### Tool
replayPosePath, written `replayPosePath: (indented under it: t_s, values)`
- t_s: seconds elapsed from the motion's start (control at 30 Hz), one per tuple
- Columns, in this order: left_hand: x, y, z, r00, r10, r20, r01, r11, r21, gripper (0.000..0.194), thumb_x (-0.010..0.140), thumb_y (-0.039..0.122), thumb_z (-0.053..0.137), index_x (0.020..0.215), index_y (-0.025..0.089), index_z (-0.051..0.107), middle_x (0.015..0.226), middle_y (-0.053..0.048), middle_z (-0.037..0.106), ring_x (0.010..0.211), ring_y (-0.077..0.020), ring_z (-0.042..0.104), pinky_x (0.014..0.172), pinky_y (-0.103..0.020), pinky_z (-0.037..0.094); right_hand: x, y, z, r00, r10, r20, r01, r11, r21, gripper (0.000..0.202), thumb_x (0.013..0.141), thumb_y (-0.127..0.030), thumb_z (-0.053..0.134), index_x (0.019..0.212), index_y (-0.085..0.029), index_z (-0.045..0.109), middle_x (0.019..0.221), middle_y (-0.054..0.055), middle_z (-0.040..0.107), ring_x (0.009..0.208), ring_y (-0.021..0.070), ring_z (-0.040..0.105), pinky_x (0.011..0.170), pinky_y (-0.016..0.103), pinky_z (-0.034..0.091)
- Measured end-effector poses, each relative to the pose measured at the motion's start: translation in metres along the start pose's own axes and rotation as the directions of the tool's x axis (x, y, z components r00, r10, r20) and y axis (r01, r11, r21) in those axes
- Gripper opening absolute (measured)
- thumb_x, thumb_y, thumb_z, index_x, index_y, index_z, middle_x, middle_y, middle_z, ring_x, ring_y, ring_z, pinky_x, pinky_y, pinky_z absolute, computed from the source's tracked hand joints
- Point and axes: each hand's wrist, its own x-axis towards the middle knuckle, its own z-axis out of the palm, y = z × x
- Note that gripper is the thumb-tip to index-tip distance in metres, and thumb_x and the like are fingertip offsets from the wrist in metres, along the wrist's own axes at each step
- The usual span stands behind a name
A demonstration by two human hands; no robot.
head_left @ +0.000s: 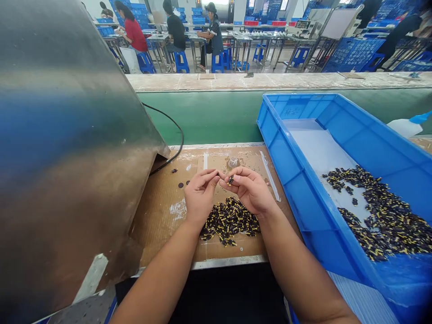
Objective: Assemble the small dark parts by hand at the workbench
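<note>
Above a cardboard-covered worktop (162,211), both hands are raised close together. My left hand (201,193) pinches a small dark piece (218,174) between thumb and fingertips. My right hand (251,189) is closed on a small black-and-yellow part (231,180), held between thumb and fingers. The fingertips of the two hands nearly meet. Just below them lies a heap of similar black-and-yellow parts (229,220), partly covered by the right hand and wrist.
A large metal housing (67,135) rises at left, with a black cable (180,130) beside it. At right, a blue crate (297,175) holds many black-and-yellow parts. Dark discs (181,185) and a small clear cup (232,162) are on the cardboard. Several people sit at far tables.
</note>
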Motion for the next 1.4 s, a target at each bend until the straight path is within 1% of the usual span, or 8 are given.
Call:
replayPosePath:
  t_s: [0.13, 0.27, 0.37, 0.47, 0.6, 0.9, 1.03, 1.4]
  values:
    - [0.0, 0.002, 0.003, 0.98, -0.196, -0.039, 0.182, 0.957, -0.227, 0.024, 0.082, 0.036, 0.081, 0.098, 0.018, 0.079, 0.097, -0.009, 0.077, 0.088, -0.0169, 0.072, 0.087, -0.031, 0.058, 0.001, 0.004, 0.002, 0.998, -0.032, -0.055, 0.033, 0.999, 0.019, 0.014, 0.079, -0.032, 0.077, 0.084, -0.021, 0.07, 0.085, 0.002, 0.075, 0.086, 0.0162, 0.073, 0.078, 0.031, 0.062]
    - [0.005, 0.006, 0.004, 0.893, -0.446, 0.058, 0.391, 0.708, -0.588, 0.033, 0.067, 0.038, 0.093, 0.086, 0.016, 0.078, 0.091, -0.008, 0.077, 0.079, -0.0121, 0.071, 0.075, -0.021, 0.058, 0.002, 0.012, 0.003, 0.946, -0.248, -0.209, 0.219, 0.964, -0.153, 0.007, 0.081, -0.023, 0.072, 0.088, -0.023, 0.073, 0.078, -0.002, 0.07, 0.068, 0.0084, 0.065, 0.053, 0.017, 0.048]
    - [0.007, 0.012, 0.002, 0.837, -0.524, 0.157, 0.478, 0.562, -0.675, 0.034, 0.063, 0.034, 0.096, 0.084, 0.015, 0.077, 0.09, -0.007, 0.076, 0.077, -0.0092, 0.069, 0.071, -0.016, 0.056, 0.0, 0.014, 0.006, 0.914, -0.371, -0.163, 0.304, 0.893, -0.331, 0.014, 0.086, -0.022, 0.07, 0.098, -0.026, 0.076, 0.078, -0.002, 0.071, 0.063, 0.007, 0.061, 0.054, 0.018, 0.049]
    - [0.008, 0.017, 0.0, 0.821, -0.535, 0.198, 0.496, 0.497, -0.712, 0.035, 0.061, 0.033, 0.097, 0.082, 0.013, 0.077, 0.086, -0.006, 0.076, 0.072, -0.0071, 0.067, 0.068, -0.014, 0.055, -0.004, 0.013, 0.013, 0.909, -0.401, -0.117, 0.315, 0.842, -0.439, 0.012, 0.087, -0.025, 0.072, 0.097, -0.024, 0.077, 0.078, -0.001, 0.073, 0.064, 0.0087, 0.064, 0.063, 0.023, 0.057]
    - [0.008, 0.02, -0.001, 0.83, -0.513, 0.22, 0.493, 0.489, -0.72, 0.033, 0.064, 0.032, 0.096, 0.082, 0.013, 0.076, 0.082, -0.004, 0.074, 0.069, -0.0062, 0.064, 0.069, -0.015, 0.055, -0.01, 0.015, 0.023, 0.886, -0.452, -0.104, 0.355, 0.805, -0.475, 0.009, 0.086, -0.027, 0.075, 0.095, -0.024, 0.076, 0.081, -0.001, 0.075, 0.068, 0.0111, 0.069, 0.07, 0.028, 0.063]
    - [0.007, 0.023, 0.0, 0.847, -0.478, 0.234, 0.479, 0.492, -0.727, 0.029, 0.064, 0.031, 0.095, 0.08, 0.015, 0.076, 0.08, -0.001, 0.073, 0.068, -0.0047, 0.063, 0.068, -0.013, 0.054, -0.013, 0.027, 0.023, 0.861, -0.508, 0.018, 0.44, 0.727, -0.528, 0.025, 0.091, -0.02, 0.07, 0.115, -0.028, 0.075, 0.112, 0.004, 0.077, 0.099, 0.0177, 0.075, 0.092, 0.039, 0.064]
    - [0.006, 0.024, -0.001, 0.856, -0.462, 0.231, 0.475, 0.525, -0.706, 0.028, 0.068, 0.033, 0.093, 0.082, 0.015, 0.077, 0.082, -0.002, 0.073, 0.07, -0.0053, 0.062, 0.073, -0.016, 0.055, -0.014, 0.027, 0.024, 0.849, -0.528, 0.03, 0.446, 0.684, -0.577, 0.024, 0.092, -0.018, 0.069, 0.113, -0.028, 0.076, 0.112, 0.004, 0.077, 0.1, 0.0181, 0.074, 0.093, 0.041, 0.063]
    - [0.005, 0.025, -0.001, 0.874, -0.441, 0.202, 0.449, 0.577, -0.683, 0.027, 0.066, 0.033, 0.094, 0.08, 0.017, 0.078, 0.08, -0.001, 0.073, 0.068, -0.0047, 0.062, 0.071, -0.013, 0.053, -0.013, 0.027, 0.026, 0.854, -0.521, 0.007, 0.431, 0.698, -0.572, 0.023, 0.092, -0.019, 0.069, 0.112, -0.028, 0.076, 0.109, 0.003, 0.077, 0.098, 0.0173, 0.074, 0.09, 0.038, 0.063]
